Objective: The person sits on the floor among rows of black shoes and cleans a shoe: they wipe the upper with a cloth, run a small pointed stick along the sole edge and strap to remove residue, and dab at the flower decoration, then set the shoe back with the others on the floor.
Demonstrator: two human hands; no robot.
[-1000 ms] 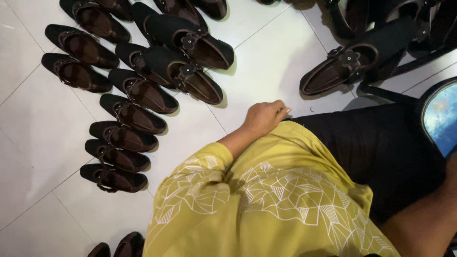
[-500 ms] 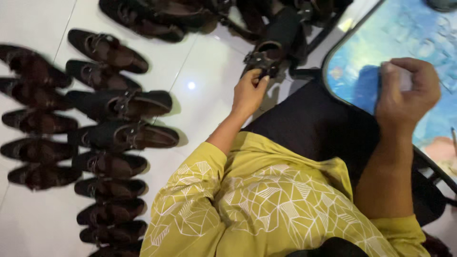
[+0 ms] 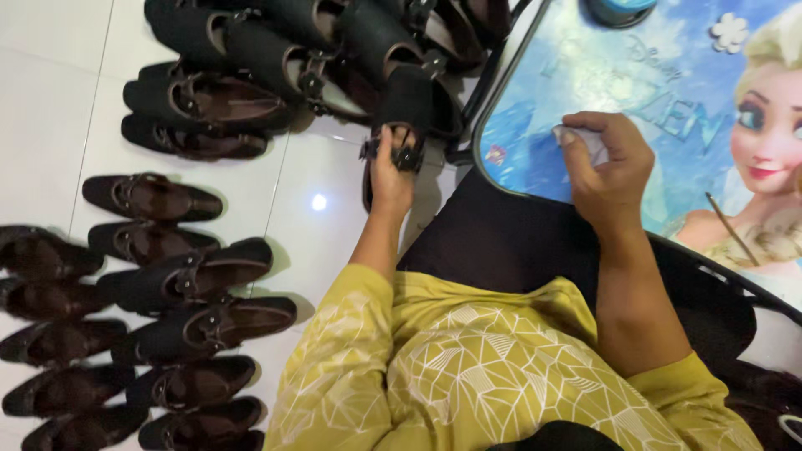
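My left hand (image 3: 391,177) reaches down to the white floor and grips a black sandal (image 3: 407,108) with a metal buckle, at the foot of a pile of similar shoes. My right hand (image 3: 607,169) rests on a small low table (image 3: 535,159) with a blue cartoon picture on its top. Its fingers pinch a small pale object (image 3: 589,140), possibly a scrap of cloth or paper. Both arms wear yellow patterned sleeves, and black trousers cover my lap.
Rows of dark sandals (image 3: 180,280) lie paired on the white tiles at left. A heap of black buckled shoes (image 3: 276,58) fills the top. A thin stick (image 3: 731,230) lies on the table, and a blue round container (image 3: 618,10) stands at its far edge.
The view has swung right and forward, bringing the table fully into sight. My left hand has stretched further out and closed on the buckled sandal. My right hand has stayed on the table.
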